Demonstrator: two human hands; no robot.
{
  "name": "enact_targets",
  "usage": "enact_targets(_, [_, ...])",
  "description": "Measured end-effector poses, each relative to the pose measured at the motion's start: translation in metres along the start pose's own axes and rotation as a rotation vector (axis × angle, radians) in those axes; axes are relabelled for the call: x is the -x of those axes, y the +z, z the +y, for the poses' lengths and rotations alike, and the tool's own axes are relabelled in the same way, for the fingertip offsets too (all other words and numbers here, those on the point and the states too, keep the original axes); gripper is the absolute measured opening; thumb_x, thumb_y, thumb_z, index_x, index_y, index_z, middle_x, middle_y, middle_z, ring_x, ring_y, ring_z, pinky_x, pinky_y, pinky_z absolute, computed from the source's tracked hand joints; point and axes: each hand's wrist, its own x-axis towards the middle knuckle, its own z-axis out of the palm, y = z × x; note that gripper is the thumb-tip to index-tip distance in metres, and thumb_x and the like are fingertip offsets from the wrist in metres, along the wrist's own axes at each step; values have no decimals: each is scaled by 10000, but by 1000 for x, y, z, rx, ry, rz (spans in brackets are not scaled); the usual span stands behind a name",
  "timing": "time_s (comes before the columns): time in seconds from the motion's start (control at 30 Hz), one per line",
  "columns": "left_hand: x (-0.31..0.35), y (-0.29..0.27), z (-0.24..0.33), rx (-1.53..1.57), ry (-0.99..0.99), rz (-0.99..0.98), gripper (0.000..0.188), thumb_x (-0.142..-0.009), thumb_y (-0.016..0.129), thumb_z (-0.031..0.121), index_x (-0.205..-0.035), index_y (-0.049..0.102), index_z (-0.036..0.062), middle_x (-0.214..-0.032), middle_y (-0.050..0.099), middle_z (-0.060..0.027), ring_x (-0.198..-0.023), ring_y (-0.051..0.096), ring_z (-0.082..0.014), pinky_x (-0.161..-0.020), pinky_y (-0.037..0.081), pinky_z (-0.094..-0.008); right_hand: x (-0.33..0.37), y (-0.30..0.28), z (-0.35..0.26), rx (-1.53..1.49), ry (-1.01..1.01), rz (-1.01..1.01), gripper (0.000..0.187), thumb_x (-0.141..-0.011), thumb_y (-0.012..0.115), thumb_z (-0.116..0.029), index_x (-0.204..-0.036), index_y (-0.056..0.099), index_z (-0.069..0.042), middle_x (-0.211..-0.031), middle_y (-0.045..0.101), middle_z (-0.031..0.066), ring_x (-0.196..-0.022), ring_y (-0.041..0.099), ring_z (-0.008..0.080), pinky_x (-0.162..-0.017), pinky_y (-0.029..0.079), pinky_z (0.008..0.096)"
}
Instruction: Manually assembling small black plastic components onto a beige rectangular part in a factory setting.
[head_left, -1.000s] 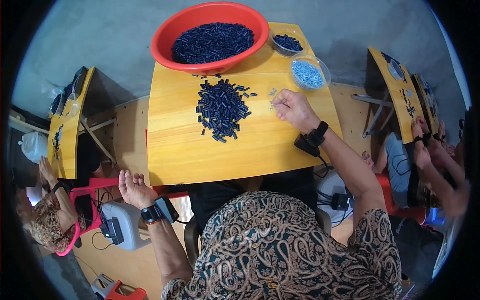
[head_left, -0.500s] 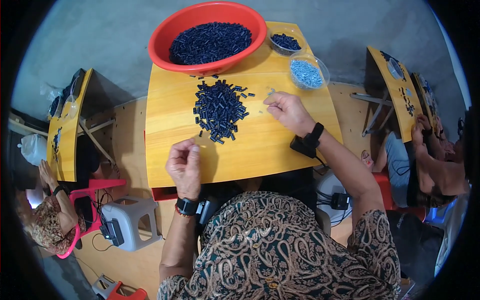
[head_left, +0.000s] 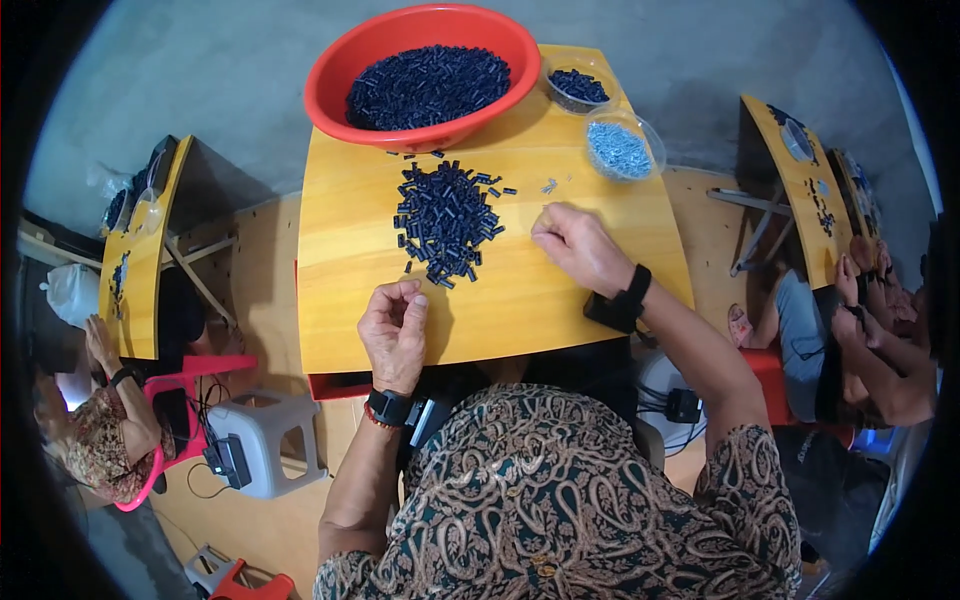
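Note:
A loose pile of small black tubular pieces (head_left: 445, 220) lies on the yellow table (head_left: 500, 320). Just nearer than the pile is my left hand (head_left: 394, 328), thumb and fingers curled together. My right hand (head_left: 582, 246) is closed in a pinch right of the pile, just above the tabletop. Whatever either hand grips is too small or hidden to make out. A few tiny silvery pins (head_left: 549, 186) lie beyond my right hand. Farther right stands a clear tub of small silvery metal pieces (head_left: 619, 151).
A large red basin (head_left: 325, 105) heaped with black pieces sits at the far edge. Next to it is a clear tub with more black pieces (head_left: 578, 86). Other people work at yellow tables to the left (head_left: 140, 290) and right (head_left: 815, 220). A grey stool (head_left: 262, 470) stands at lower left.
My right hand has drawn back toward me and the pins beyond it show more. My left hand has moved slightly right, still curled. The whole view has shifted a little.

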Motion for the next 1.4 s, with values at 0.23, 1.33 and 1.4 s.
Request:
enact_targets(0.23, [-2,4,1,-118,58,-59,90,-893,644,32,-973,612,5,-891,615,4,-766,533,-56,-705,449,-205,48,-10,3,-313,296,118,59,-856,600,-6,-911,607,14,-715,601,32,-634,567,100,-607,477,250])
enact_targets(1.33, [0,9,15,-131,267,-122,120,-917,605,26,-1022,546,26,-933,576,-40,-791,541,-105,-678,479,-253,76,-18,26,-571,332,297,127,-895,579,17,-1015,619,9,-862,635,32,-741,611,79,-667,515,225])
enact_targets(1.4, [3,14,25,20,140,-120,139,-918,611,39,-1046,558,26,-936,585,-44,-786,547,-102,-671,483,-246,76,-20,26,-629,290,324,114,-901,581,19,-1007,608,-11,-863,629,31,-735,619,93,-672,513,230])
